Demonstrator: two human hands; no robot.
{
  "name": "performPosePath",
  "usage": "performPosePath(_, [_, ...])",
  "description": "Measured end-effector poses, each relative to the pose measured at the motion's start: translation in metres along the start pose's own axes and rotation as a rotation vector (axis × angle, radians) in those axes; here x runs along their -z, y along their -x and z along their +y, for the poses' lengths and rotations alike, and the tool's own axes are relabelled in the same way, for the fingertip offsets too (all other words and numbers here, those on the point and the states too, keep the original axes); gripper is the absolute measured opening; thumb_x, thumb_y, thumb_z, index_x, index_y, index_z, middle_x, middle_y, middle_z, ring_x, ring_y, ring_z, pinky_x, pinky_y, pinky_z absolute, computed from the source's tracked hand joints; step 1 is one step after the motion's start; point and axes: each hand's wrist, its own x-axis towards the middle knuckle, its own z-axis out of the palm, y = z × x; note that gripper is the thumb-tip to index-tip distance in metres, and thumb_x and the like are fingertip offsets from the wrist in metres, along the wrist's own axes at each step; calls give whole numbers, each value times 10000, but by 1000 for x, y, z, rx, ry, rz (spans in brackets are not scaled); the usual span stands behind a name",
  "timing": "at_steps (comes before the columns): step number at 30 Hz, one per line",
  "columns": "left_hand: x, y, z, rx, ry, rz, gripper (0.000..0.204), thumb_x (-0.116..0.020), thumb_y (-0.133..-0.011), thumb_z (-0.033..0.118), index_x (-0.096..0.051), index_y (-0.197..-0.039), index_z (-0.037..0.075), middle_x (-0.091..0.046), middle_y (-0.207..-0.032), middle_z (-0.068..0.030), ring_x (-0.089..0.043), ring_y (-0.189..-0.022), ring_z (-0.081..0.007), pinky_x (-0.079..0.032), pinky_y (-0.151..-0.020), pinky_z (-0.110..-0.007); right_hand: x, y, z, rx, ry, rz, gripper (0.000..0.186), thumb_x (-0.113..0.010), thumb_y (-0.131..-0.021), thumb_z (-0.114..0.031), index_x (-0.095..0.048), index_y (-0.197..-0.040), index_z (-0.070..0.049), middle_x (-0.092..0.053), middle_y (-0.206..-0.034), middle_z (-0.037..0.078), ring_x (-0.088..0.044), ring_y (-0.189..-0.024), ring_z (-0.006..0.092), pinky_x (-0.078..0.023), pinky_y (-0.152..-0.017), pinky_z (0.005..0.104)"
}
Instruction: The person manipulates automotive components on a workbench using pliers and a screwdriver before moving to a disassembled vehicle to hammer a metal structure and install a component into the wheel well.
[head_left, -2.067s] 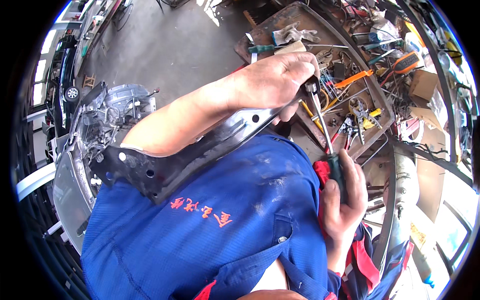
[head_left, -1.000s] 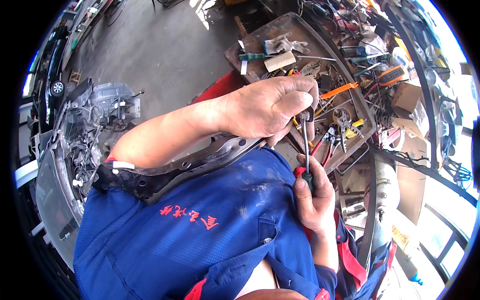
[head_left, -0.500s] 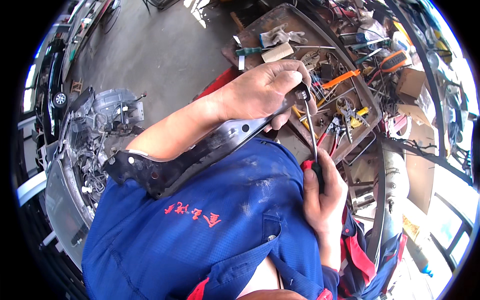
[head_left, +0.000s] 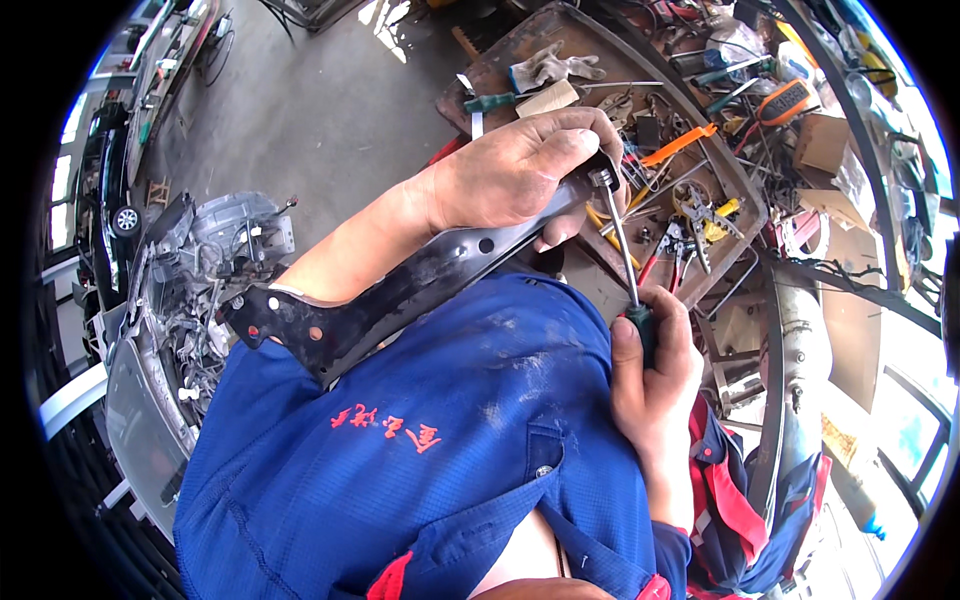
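My left hand (head_left: 520, 170) is closed round the upper end of a long black metal bracket (head_left: 400, 300). The bracket slants down to the left across my forearm and blue shirt, and has several round holes in its wider lower end. A small metal fastener (head_left: 600, 179) shows at its upper end. In my right hand (head_left: 655, 375) is a screwdriver (head_left: 622, 245) with a dark green and red handle. Its shaft points upward, and the tip meets the bracket at or beside the fastener; exact contact is hard to see.
Beyond my hands stands a metal tray table (head_left: 745, 195) with pliers (head_left: 690, 235), a work glove (head_left: 550, 68), an orange tool (head_left: 680, 145) and loose tools. Car parts (head_left: 210, 270) lie at left. A blue-and-red garment (head_left: 740, 500) hangs at right. A crowded shelf is at far right.
The bracket's upper end and my left hand have shifted slightly up and left. The screwdriver handle has turned in my right hand, showing less red. Its tip stays at the bracket's end.
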Motion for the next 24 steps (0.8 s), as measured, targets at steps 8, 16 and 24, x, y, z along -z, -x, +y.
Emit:
performPosePath(8, [9,-5,3,119,-20,-68,270,-359,-1073,246,-538,-1086,45,-653,-972,-125,-540,-520,-130,-478,-514,-267,-24,-4,11,117,180,121,326,-656,-985,-142,-599,-1278,-12,-688,-1070,223,-692,-977,411,-554,-851,440])
performPosePath(16, [-1,-7,5,99,95,-44,272,-402,-1096,237,-561,-1001,38,-655,-905,-119,-488,-471,-103,-403,-408,-221,-22,-6,8,100,139,98,330,-661,-989,-157,-598,-1279,-13,-691,-1066,229,-701,-964,414,-561,-847,440])
performPosePath(24, [-2,-12,-2,22,12,-32,265,-405,-1101,235,-566,-988,58,-652,-868,-102,-481,-469,-100,-402,-407,-215,-10,-6,5,23,86,63,315,-686,-982,-172,-621,-1244,-11,-700,-1011,218,-720,-901,381,-564,-820,407])
